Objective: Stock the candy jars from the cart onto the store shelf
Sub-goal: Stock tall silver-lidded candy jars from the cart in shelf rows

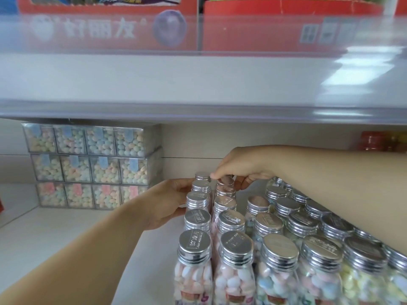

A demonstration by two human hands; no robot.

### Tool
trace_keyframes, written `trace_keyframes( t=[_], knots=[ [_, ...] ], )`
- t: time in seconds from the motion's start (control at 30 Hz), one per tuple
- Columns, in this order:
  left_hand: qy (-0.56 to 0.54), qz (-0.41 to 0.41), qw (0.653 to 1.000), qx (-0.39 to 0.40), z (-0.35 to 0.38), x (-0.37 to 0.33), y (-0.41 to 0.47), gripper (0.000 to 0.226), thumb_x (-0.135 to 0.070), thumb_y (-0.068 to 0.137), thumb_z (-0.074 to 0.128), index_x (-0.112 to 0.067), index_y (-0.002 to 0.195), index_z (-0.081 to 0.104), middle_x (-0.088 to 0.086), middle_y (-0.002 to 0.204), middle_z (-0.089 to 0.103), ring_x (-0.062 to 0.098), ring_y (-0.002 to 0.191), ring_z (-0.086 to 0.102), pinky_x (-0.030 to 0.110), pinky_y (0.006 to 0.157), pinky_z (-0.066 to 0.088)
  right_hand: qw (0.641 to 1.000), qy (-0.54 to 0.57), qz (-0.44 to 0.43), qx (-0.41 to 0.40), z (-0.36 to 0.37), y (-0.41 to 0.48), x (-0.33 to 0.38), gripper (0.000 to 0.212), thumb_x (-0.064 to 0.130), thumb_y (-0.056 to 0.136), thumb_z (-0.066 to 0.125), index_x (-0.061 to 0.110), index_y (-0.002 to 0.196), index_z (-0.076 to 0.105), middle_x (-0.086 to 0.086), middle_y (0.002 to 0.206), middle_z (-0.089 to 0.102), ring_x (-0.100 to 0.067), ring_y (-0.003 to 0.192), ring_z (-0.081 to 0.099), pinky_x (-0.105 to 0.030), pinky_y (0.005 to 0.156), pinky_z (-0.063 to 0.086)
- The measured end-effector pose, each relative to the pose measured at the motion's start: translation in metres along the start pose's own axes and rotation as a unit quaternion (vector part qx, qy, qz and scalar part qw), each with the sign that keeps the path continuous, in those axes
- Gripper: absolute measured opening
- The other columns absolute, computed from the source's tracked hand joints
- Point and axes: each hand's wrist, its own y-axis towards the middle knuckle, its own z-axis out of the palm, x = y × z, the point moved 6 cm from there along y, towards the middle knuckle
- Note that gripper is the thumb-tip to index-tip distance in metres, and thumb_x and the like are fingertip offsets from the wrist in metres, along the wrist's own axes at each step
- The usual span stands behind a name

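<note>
Several clear candy jars (236, 260) with silver screw caps stand in rows on the white shelf (66, 234), running from the front edge to the back. My left hand (169, 201) lies against the left side of the leftmost row, fingers touching the jars near the back. My right hand (240, 170) reaches over the rows from the right and holds the silver cap of a jar (225, 181) at the back of the second row with its fingertips. The cart is out of view.
Stacked clear boxes of pastel candy (88, 164) sit at the back left of the shelf. The upper shelf's edge (198, 111) hangs low overhead, with red boxes (105, 29) on it. Red and yellow jars (378, 142) stand at the far right.
</note>
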Motion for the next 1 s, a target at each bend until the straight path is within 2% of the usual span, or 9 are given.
trace_keyframes(
  t=[0.07,0.13,0.33,0.5,0.63,0.7,0.8,0.9,1.0],
  knots=[
    [0.000,0.000,1.000,0.001,0.000,0.000,0.000,0.034,-0.002,0.100,0.049,-0.017,0.124,0.067,0.002,0.112,0.074,0.018,0.104,0.069,0.027,0.078,0.053,1.000,-0.001,0.009,-0.020,-0.002,0.001,-0.002,0.029,0.038,0.093,0.063,0.009,0.100,0.066,-0.001,0.081,0.060,-0.015,0.059,0.055,-0.026,0.064,0.048],
    [0.001,0.001,1.000,0.001,-0.001,0.000,0.000,0.033,-0.003,0.100,0.049,-0.016,0.123,0.068,0.003,0.112,0.074,0.016,0.099,0.069,0.024,0.073,0.054,0.999,-0.010,0.021,-0.038,-0.005,0.002,-0.004,0.035,0.037,0.095,0.060,0.008,0.115,0.065,-0.002,0.091,0.061,-0.017,0.065,0.055,-0.026,0.064,0.047],
    [0.010,0.001,1.000,-0.002,-0.003,0.002,0.002,0.033,-0.001,0.098,0.051,-0.016,0.121,0.069,0.002,0.107,0.075,0.008,0.085,0.071,0.018,0.063,0.053,0.998,0.024,0.039,-0.034,-0.006,0.007,-0.005,0.028,0.013,0.092,0.061,0.006,0.119,0.067,-0.007,0.092,0.063,-0.017,0.075,0.059,-0.026,0.075,0.050],
    [0.012,-0.004,1.000,-0.004,-0.004,0.004,0.002,0.032,0.000,0.098,0.051,-0.016,0.119,0.070,0.002,0.105,0.076,0.006,0.077,0.070,0.018,0.060,0.052,0.999,0.006,0.041,-0.036,-0.007,0.007,-0.004,0.028,0.021,0.094,0.061,0.007,0.118,0.068,-0.008,0.098,0.066,-0.020,0.083,0.061,-0.029,0.077,0.051],
    [-0.002,-0.006,1.000,-0.024,-0.005,0.000,-0.001,0.031,-0.001,0.099,0.051,-0.018,0.117,0.069,0.002,0.109,0.075,0.012,0.096,0.069,0.025,0.079,0.053,0.996,-0.036,0.034,-0.078,-0.012,-0.001,-0.003,0.036,0.040,0.096,0.057,0.012,0.116,0.065,-0.008,0.112,0.064,-0.021,0.091,0.060,-0.029,0.073,0.049],
    [-0.002,-0.013,0.997,-0.073,-0.013,0.000,-0.003,0.032,0.000,0.099,0.050,-0.018,0.121,0.065,0.001,0.119,0.071,0.014,0.109,0.065,0.028,0.088,0.052,0.989,-0.096,0.007,-0.107,-0.011,-0.014,0.004,0.042,0.043,0.100,0.048,0.008,0.118,0.064,-0.011,0.121,0.064,-0.026,0.106,0.060,-0.033,0.085,0.047],
    [0.036,-0.024,0.991,-0.125,-0.025,-0.002,-0.019,0.043,0.006,0.099,0.048,-0.007,0.140,0.049,0.008,0.139,0.056,0.024,0.129,0.053,0.037,0.105,0.046,0.981,-0.169,-0.019,-0.095,0.005,-0.040,0.013,0.055,0.043,0.106,0.028,0.005,0.136,0.053,-0.012,0.143,0.052,-0.027,0.130,0.050,-0.032,0.106,0.036],
    [0.112,-0.024,0.978,-0.173,-0.033,-0.008,-0.049,0.037,-0.003,0.101,0.048,-0.009,0.137,0.054,0.011,0.139,0.055,0.029,0.129,0.053,0.044,0.108,0.044,0.985,-0.144,-0.036,-0.089,0.018,-0.072,0.013,0.058,0.050,0.104,0.025,0.012,0.141,0.048,-0.009,0.145,0.051,-0.025,0.130,0.051,-0.036,0.110,0.037],
    [0.132,-0.012,0.970,-0.205,-0.028,-0.018,-0.092,0.036,-0.002,0.100,0.045,-0.021,0.125,0.062,0.004,0.132,0.063,0.024,0.121,0.058,0.040,0.105,0.046,0.973,-0.212,-0.031,-0.081,0.029,-0.120,0.024,0.061,0.062,0.099,0.021,0.030,0.147,0.041,0.005,0.154,0.041,-0.020,0.138,0.041,-0.038,0.115,0.032]
  ],
)
